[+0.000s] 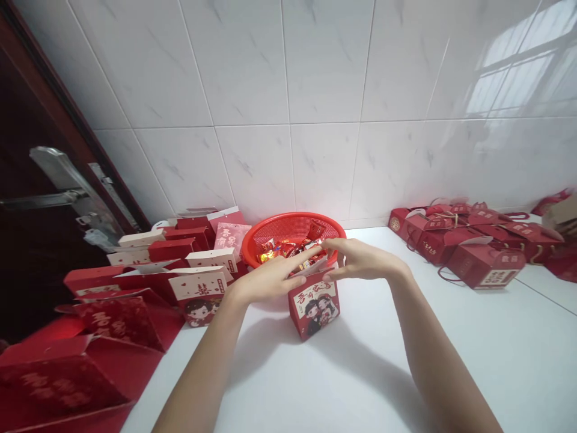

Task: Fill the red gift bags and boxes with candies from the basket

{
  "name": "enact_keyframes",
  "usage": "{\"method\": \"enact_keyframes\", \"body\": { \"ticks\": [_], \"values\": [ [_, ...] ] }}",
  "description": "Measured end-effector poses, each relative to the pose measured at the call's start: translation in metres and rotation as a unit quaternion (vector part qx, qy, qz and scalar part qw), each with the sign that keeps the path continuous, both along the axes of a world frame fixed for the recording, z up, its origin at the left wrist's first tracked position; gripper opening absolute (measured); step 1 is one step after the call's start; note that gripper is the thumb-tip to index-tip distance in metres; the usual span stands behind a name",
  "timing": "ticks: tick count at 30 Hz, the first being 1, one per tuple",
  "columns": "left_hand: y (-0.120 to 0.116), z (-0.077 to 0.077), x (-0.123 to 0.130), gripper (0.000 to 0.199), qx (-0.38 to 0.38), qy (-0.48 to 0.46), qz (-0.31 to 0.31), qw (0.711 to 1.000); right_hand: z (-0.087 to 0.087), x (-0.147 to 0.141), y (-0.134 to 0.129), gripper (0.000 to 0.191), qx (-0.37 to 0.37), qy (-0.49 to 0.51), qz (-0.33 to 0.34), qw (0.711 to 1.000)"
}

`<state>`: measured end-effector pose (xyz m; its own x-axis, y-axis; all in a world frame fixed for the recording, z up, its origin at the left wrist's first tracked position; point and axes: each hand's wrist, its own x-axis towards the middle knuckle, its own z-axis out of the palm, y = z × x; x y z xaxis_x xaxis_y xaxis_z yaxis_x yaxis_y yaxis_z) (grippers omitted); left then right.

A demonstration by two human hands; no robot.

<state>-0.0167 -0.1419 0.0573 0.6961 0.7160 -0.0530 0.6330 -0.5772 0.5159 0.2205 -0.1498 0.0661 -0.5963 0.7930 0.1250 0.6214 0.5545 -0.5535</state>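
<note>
A small red gift box [315,310] with a cartoon couple and Chinese characters on its front stands upright on the white table, its top flaps raised. My left hand [270,276] reaches over its left top edge, fingers stretched out and thumb near the rim. From the right comes my right hand [360,258], fingers bent over the top, with a gap between them and the thumb, which is at the box's upper right edge. Whether the fingertips press on the flaps is hard to see. Right behind the box, a red plastic basket [256,231] holds wrapped sweets [288,246], partly hidden by my hands.
Rows of open red and cream gift boxes [198,300] crowd the left side. Closed red boxes with handles [484,264] are grouped at the right on the white table [360,373]. A tiled wall [252,90] rises behind; a dark door with a metal handle [58,195] is at left.
</note>
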Motion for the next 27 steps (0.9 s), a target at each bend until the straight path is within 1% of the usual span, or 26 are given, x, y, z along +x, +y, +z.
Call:
{"method": "enact_keyframes", "body": {
  "ticks": [2, 4, 6, 9, 11, 14, 19, 24, 27],
  "values": [
    [0.0, -0.002, 0.002, 0.064, 0.004, 0.001, 0.001, 1.0, -0.009, 0.001, 0.002, 0.049, -0.01, 0.012, 0.003, 1.0],
    [0.0, -0.003, 0.003, 0.064, 0.012, 0.002, 0.004, 1.0, -0.02, 0.003, 0.005, 0.049, -0.014, 0.033, 0.004, 0.999],
    [-0.001, -0.003, 0.004, 0.064, 0.013, 0.002, 0.007, 1.0, -0.031, 0.004, 0.006, 0.038, -0.008, 0.054, -0.005, 0.998],
    [-0.003, -0.001, 0.003, 0.062, 0.005, 0.011, -0.006, 1.0, -0.048, 0.005, 0.004, 0.019, 0.005, 0.096, -0.04, 0.995],
    [-0.004, 0.001, 0.002, 0.062, 0.007, 0.017, -0.012, 1.0, -0.057, 0.004, -0.001, 0.015, 0.006, 0.137, -0.06, 0.989],
    [-0.004, 0.002, -0.001, 0.064, 0.022, 0.028, -0.011, 0.999, -0.067, 0.002, -0.009, 0.016, 0.011, 0.186, -0.076, 0.979],
    [0.001, -0.002, -0.002, 0.056, 0.052, 0.032, 0.004, 0.998, -0.08, -0.004, -0.02, 0.017, 0.039, 0.234, -0.114, 0.965],
    [0.003, -0.004, 0.0, 0.054, 0.063, 0.014, 0.001, 0.998, -0.094, -0.013, -0.026, 0.018, 0.08, 0.292, -0.163, 0.939],
    [0.003, -0.004, 0.002, 0.041, 0.082, -0.002, -0.012, 0.997, -0.099, -0.015, -0.028, 0.021, 0.091, 0.32, -0.187, 0.924]
  ]
}}
